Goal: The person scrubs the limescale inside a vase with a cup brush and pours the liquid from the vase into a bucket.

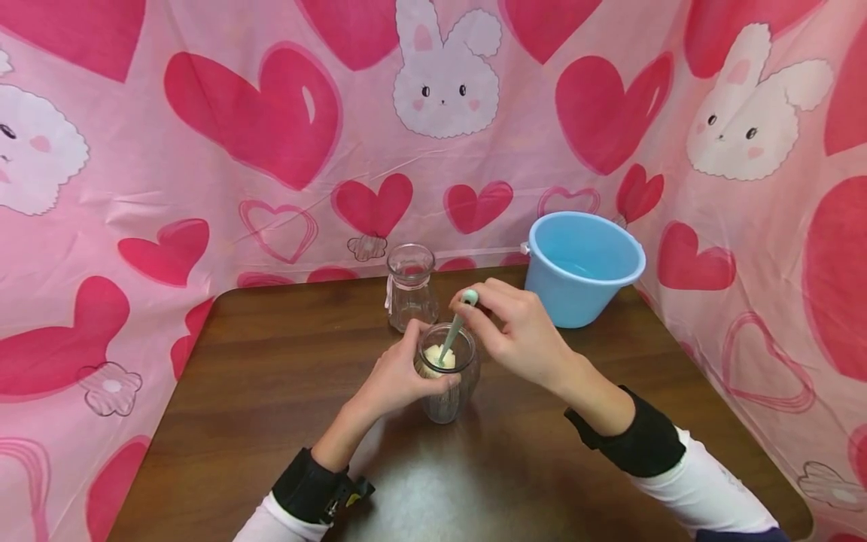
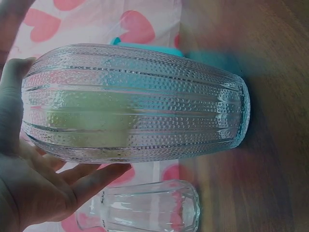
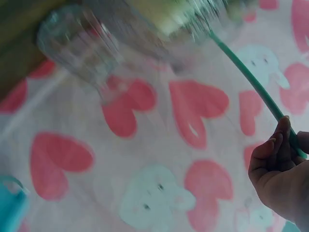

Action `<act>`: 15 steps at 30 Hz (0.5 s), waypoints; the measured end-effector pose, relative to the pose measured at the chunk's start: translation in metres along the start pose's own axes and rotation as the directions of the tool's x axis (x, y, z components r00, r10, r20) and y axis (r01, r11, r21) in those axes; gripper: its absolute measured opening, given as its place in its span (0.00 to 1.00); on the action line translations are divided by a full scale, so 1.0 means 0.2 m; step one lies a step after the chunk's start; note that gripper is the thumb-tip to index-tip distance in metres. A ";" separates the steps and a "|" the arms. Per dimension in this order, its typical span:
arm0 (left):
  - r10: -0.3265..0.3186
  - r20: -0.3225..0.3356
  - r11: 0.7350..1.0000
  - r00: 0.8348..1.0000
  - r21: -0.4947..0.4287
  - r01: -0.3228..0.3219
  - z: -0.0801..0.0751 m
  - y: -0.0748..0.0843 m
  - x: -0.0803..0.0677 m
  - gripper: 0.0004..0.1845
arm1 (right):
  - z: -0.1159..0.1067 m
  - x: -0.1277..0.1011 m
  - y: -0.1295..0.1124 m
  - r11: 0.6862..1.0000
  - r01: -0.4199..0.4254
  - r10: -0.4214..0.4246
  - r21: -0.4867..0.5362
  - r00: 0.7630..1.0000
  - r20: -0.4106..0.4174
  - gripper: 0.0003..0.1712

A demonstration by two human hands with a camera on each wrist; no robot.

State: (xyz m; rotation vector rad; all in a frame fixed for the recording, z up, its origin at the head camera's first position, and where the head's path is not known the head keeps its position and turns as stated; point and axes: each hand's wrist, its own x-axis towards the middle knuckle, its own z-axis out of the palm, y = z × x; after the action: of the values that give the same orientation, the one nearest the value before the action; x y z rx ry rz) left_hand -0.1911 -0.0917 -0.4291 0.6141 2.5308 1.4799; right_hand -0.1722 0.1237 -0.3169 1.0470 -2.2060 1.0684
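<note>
A ribbed, dotted clear glass vase (image 1: 443,406) stands on the table in the head view. My left hand (image 1: 396,376) grips it near the rim, thumb on the near side and fingers round the far side. Between the fingers of my right hand (image 1: 521,331) is the top of a green-handled sponge brush (image 1: 455,328), slanting down through the mouth. Its pale cream sponge head (image 2: 91,118) is inside the vase, blurred by the patterned glass in the left wrist view. In the right wrist view, fingertips and thumb pinch the thin green handle (image 3: 251,79).
A second, smaller glass vase (image 1: 412,301) with a pink ribbon at its neck stands just behind. The light blue bucket (image 1: 576,293) is at the back right of the brown wooden table (image 1: 271,361). A pink heart-and-rabbit cloth (image 1: 223,173) hangs around the table.
</note>
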 end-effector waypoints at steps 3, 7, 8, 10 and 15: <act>0.013 -0.006 1.000 1.000 0.002 -0.013 0.00 -0.01 0.00 0.38 | -0.05 0.04 -0.03 1.000 0.013 -0.013 -0.006 0.999 -0.034 0.10; 0.017 -0.003 1.000 1.000 0.001 -0.017 0.00 -0.01 0.00 0.37 | -0.04 0.05 -0.02 1.000 0.011 -0.011 -0.012 1.000 -0.020 0.10; 0.016 0.000 1.000 1.000 -0.003 -0.016 0.00 -0.01 0.00 0.37 | -0.03 0.04 -0.01 1.000 0.008 -0.008 -0.013 1.000 -0.005 0.10; 0.013 0.009 1.000 1.000 -0.011 -0.013 0.00 -0.01 0.00 0.37 | 0.00 0.03 0.01 1.000 -0.002 0.003 -0.023 1.000 0.025 0.10; 0.021 0.017 1.000 1.000 -0.015 -0.021 0.00 -0.01 0.00 0.37 | 0.00 0.03 0.01 0.998 0.027 -0.026 -0.056 0.999 0.026 0.11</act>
State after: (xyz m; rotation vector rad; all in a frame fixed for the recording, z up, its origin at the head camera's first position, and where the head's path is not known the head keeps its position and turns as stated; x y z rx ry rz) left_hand -0.1921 -0.0926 -0.4316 0.6509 2.5054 1.4925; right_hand -0.1770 0.1216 -0.3143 1.0675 -2.2226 0.9808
